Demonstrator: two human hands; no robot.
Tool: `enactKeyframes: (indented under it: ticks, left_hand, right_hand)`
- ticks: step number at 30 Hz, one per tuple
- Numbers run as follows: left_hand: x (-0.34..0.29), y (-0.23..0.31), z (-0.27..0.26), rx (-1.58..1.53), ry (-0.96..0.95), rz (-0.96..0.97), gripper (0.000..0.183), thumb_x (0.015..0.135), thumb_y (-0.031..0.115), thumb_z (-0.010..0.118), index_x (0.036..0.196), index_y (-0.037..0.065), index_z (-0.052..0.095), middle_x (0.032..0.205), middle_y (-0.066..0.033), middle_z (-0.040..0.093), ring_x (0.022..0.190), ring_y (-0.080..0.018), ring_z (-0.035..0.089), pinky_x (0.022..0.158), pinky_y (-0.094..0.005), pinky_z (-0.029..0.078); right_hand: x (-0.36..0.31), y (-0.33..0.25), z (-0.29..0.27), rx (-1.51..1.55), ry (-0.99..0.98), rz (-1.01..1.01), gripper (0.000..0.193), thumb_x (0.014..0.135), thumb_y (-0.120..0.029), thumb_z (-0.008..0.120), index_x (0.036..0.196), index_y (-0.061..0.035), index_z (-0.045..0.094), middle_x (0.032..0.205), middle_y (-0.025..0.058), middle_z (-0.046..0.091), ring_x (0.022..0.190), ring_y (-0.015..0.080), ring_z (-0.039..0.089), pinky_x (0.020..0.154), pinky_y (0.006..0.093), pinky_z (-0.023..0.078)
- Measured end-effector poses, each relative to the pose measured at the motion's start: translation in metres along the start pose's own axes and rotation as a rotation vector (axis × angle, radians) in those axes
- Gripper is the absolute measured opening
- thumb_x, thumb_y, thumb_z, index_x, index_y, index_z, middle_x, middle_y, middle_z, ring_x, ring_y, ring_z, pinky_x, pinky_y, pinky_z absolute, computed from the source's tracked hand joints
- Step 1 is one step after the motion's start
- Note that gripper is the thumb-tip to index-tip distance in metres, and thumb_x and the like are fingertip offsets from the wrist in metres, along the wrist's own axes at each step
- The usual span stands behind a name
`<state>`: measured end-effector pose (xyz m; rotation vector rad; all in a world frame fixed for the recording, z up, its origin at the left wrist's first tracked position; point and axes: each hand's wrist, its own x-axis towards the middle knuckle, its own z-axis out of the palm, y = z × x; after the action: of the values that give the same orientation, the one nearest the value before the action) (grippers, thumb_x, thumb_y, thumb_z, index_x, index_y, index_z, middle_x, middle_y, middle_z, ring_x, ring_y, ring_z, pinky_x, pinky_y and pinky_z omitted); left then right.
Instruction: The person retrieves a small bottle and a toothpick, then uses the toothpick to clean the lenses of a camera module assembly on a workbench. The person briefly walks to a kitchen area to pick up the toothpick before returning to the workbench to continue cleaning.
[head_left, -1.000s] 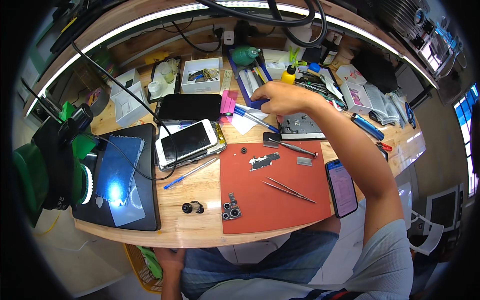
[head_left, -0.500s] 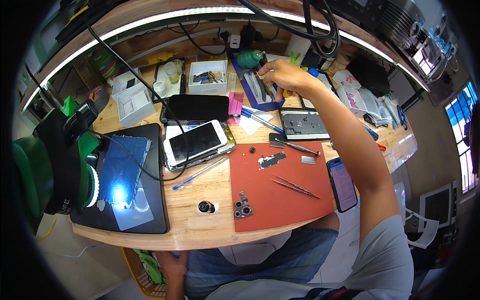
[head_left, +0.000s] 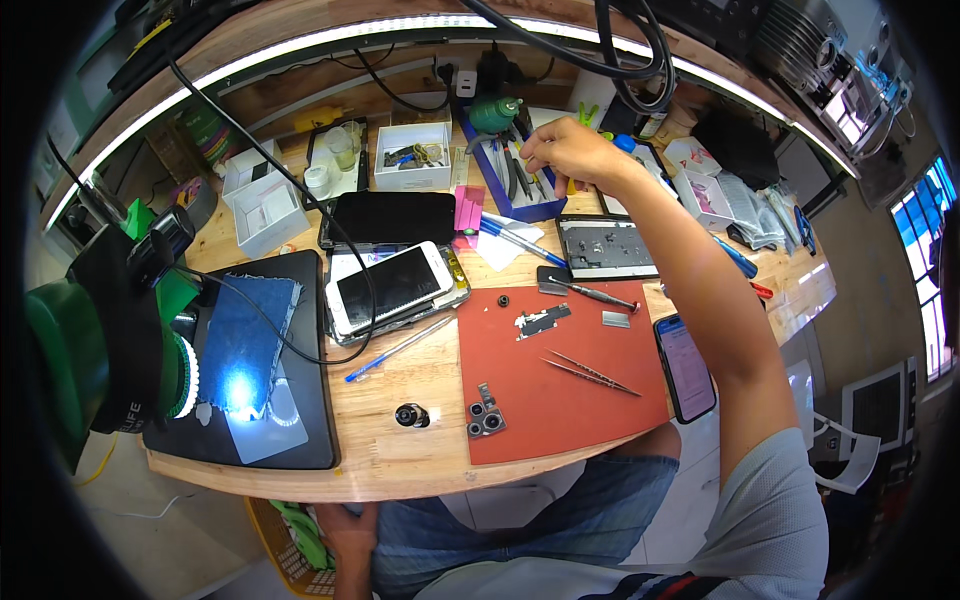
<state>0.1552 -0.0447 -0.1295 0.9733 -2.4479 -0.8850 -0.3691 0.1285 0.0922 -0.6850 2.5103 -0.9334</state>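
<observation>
My right hand reaches over the blue tool tray at the back of the bench. Its fingers are bent downward, with index finger and thumb apart above several slim tools in the tray. No held tool can be made out. Low in the picture, my left hand rests by my left thigh, its fingers mostly hidden. An orange-red mat carries tweezers, a small black circuit board, a camera module and a screwdriver-like pen tool.
A lit phone lies at the mat's right edge. Left of the mat are a white phone, a blue pen and a small dark bottle. A green lamp-like device stands left; a black cable arches across.
My right hand's index finger has bent down and come nearer the thumb, over the tray. The view has shifted slightly; my left hand stays by my thigh.
</observation>
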Motion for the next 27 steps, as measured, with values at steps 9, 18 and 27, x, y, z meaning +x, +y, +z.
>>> enactKeyframes:
  ticks: [9, 18, 27]
  left_hand:
    - [0.001, 0.002, 0.003, 0.015, 0.004, 0.008, 0.06, 0.075, 0.024, 0.085, 0.124, -0.002, 0.061, 0.121, -0.0274, 0.061, 0.114, -0.0452, 0.057, 0.101, -0.0507, 0.042]
    - [0.002, 0.006, -0.003, 0.001, -0.034, -0.005, 0.062, 0.075, 0.027, 0.085, 0.125, 0.0, 0.06, 0.121, -0.0267, 0.06, 0.114, -0.045, 0.057, 0.101, -0.0503, 0.043]
    - [0.006, 0.011, -0.007, -0.013, -0.073, -0.019, 0.057, 0.077, 0.027, 0.084, 0.122, -0.001, 0.062, 0.121, -0.0274, 0.06, 0.114, -0.0468, 0.056, 0.101, -0.0517, 0.043]
  right_hand:
    - [0.007, -0.003, 0.023, 0.096, -0.262, 0.089, 0.021, 0.088, -0.019, 0.06, 0.088, 0.0001, 0.068, 0.094, 0.014, 0.073, 0.051, 0.0148, 0.066, 0.039, 0.0269, 0.039]
    - [0.006, -0.001, 0.021, 0.265, -0.316, 0.22, 0.052, 0.089, -0.023, 0.063, 0.129, 0.0097, 0.055, 0.125, 0.0277, 0.061, 0.048, 0.0133, 0.061, 0.033, 0.0239, 0.041]
    - [0.01, 0.0, 0.031, 0.32, -0.266, 0.282, 0.018, 0.091, -0.012, 0.065, 0.099, 0.0047, 0.064, 0.077, 0.006, 0.064, 0.042, 0.0069, 0.051, 0.03, 0.023, 0.032]
